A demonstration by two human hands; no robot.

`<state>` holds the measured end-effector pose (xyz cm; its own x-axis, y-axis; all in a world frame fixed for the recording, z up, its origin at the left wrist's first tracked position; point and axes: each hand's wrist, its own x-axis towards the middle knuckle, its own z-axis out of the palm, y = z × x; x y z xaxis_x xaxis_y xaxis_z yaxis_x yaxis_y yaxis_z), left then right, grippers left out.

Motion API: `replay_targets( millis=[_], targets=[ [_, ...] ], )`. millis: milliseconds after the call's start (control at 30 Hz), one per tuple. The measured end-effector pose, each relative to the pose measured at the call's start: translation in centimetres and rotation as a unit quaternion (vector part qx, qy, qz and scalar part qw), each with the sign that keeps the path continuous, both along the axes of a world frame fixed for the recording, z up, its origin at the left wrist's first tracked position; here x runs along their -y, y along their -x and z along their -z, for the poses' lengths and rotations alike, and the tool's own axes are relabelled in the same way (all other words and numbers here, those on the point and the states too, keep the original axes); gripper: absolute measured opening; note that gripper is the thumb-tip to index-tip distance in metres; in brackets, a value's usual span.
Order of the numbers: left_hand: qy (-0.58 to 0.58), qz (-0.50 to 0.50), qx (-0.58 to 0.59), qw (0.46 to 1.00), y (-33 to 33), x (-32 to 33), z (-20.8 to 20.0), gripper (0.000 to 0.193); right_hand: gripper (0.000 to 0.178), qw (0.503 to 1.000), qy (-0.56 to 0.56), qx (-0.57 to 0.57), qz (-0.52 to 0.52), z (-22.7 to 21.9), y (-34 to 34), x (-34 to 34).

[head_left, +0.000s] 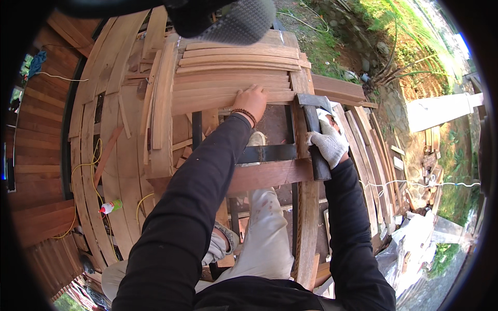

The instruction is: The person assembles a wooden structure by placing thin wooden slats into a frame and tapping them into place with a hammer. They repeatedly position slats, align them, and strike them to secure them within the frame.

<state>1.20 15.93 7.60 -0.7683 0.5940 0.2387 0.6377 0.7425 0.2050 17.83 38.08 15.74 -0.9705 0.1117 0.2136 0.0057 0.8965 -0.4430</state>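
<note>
A: What are the hands doing?

B: The left hand (251, 98) is bare, with a beaded bracelet at the wrist. It lies flat on the nearest wooden slat (207, 99), fingers curled over the slat's top edge, pressing rather than gripping round it.

A: And the right?

B: The right hand (328, 142) wears a white work glove and is closed round the dark handle of a hatchet (315, 132). The hatchet's grey head sits above the glove, right beside the right-hand end of that same slat.

A: So how far apart are the two hands?

B: Near each other. The left one rests on the slat left of the hatchet head; the gloved one is lower and to the right, on the handle.

A: Where is the slat?

B: It is the lowest in a row of slats (236, 62) laid side by side across a wooden frame, whose upright post (306, 207) runs down just left of the hatchet handle. A dark metal bar (267, 153) crosses under the forearms.

A: Anything else about?

B: Long planks (111, 129) lie on the left, with a yellow cord (85, 171) trailing over them and a small glue bottle (110, 207) with a red tip. More boards (373, 155) are stacked at the right, beside grass.
</note>
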Motion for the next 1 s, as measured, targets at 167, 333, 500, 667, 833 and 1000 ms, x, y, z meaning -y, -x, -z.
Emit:
replay_targets(
  millis=[167, 333, 500, 667, 833, 1000],
  targets=[
    [-0.013, -0.023, 0.013, 1.0, -0.2, -0.3, -0.2, 0.015, 0.03, 0.911, 0.369, 0.138, 0.12, 0.0, 0.4, 0.4],
    [-0.006, -0.013, 0.008, 1.0, -0.1, -0.2, 0.0, 0.018, 0.026, 0.949, 0.265, 0.156, 0.069, 1.3, 0.3, -1.5],
    [0.007, -0.027, 0.011, 1.0, -0.2, -0.4, 0.2, 0.016, 0.028, 0.883, 0.444, 0.07, 0.135, 0.8, 0.9, 0.8],
    [-0.01, -0.042, -0.03, 0.999, -0.2, -0.1, 0.8, 0.018, 0.034, 0.984, 0.142, 0.109, 0.006, 1.8, 0.6, -2.2],
    [0.016, -0.036, 0.075, 0.996, 0.0, -1.1, -1.9, 0.028, 0.053, 0.96, 0.227, 0.157, 0.035, -1.5, 1.8, -2.1],
    [-0.114, -0.026, 0.057, 0.992, -0.8, -2.2, -0.3, 0.03, 0.067, 0.954, 0.205, 0.215, 0.033, -4.9, 3.2, -2.4]
  ],
)
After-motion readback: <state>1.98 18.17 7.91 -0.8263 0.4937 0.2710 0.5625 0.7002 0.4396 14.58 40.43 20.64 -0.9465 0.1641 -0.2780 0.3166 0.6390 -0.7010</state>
